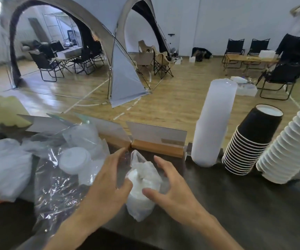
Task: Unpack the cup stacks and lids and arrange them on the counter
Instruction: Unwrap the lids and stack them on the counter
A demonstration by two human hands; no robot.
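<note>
From the head camera, the left hand and right hand flank a bagged stack of white lids standing at the near middle of the dark counter; thumbs touch the plastic, fingers are spread and uncurled, so neither hand grips it. The knotted bag looks slippery, so pulling it upward could tip the stack or scatter lids toward the counter's near edge. To the right stand a wrapped translucent stack, black cups and white cups. Loose plastic wrap and another lid pack clutter the left. Beyond lie a wooden floor, a tent and folding chairs.
</note>
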